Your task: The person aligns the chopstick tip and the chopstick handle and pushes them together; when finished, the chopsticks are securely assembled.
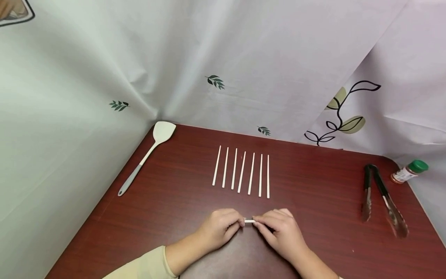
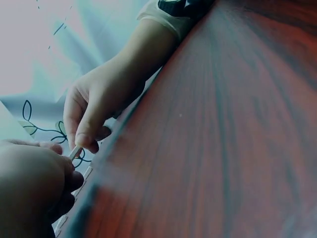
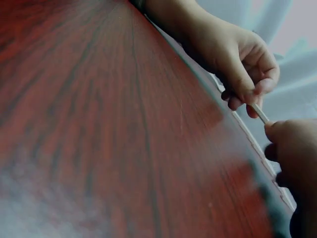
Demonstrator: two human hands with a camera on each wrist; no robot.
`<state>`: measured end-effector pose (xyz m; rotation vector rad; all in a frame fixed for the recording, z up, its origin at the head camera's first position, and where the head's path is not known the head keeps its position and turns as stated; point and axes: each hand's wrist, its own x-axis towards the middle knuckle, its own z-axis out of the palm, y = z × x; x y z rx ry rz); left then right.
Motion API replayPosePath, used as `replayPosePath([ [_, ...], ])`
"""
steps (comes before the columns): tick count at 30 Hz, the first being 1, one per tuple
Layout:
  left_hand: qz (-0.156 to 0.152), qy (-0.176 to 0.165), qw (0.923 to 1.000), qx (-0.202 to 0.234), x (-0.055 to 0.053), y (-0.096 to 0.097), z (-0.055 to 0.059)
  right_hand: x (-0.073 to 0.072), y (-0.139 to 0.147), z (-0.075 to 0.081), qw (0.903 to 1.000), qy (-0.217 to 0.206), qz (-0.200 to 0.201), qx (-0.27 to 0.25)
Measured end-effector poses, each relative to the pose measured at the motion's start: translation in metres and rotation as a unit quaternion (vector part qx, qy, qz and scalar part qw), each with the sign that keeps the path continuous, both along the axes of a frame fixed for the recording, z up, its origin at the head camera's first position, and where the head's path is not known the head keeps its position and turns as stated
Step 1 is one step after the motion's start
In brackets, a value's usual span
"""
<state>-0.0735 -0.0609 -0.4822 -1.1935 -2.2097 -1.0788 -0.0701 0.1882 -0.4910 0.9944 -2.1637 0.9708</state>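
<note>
In the head view, both hands meet near the front middle of the table. My left hand [image 1: 223,228] and my right hand [image 1: 280,230] pinch a white chopstick [image 1: 249,221] between fingertips and thumbs. Only a short piece of it shows between them; its ends are hidden by the fingers. Both wrist views show the same chopstick [image 2: 75,152] bridging the two hands. Beyond the hands, several white chopsticks [image 1: 241,172] lie side by side in a spaced row, pointing away from me.
A white spatula with a grey handle [image 1: 129,180] lies at the table's left edge. Black-handled metal tongs [image 1: 383,190], spread apart, lie at the right. Past them is a spice jar with a green lid [image 1: 418,166]. Patterned white cloth [image 1: 244,58] hangs behind and beside the table [image 1: 313,186].
</note>
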Motion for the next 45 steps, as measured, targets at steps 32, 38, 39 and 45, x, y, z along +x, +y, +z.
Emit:
replayPosePath([
  [32, -0.032, 0.058, 0.9837, -0.167, -0.008, 0.031, -0.005, -0.055, 0.040, 0.002, 0.9382, -0.268, -0.078, -0.204],
  [38, -0.004, 0.049, 0.9793, -0.196, -0.016, 0.050, -0.005, -0.063, 0.046, 0.002, 0.9483, -0.251, -0.175, -0.084],
  [39, 0.001, 0.055, 0.9773, -0.205, -0.017, 0.053, -0.005, -0.064, 0.046, 0.002, 0.9479, -0.251, -0.187, -0.061],
  [45, 0.018, 0.075, 0.9675, -0.241, -0.023, 0.069, 0.000, -0.073, 0.040, 0.008, 0.9385, -0.272, -0.208, 0.044],
])
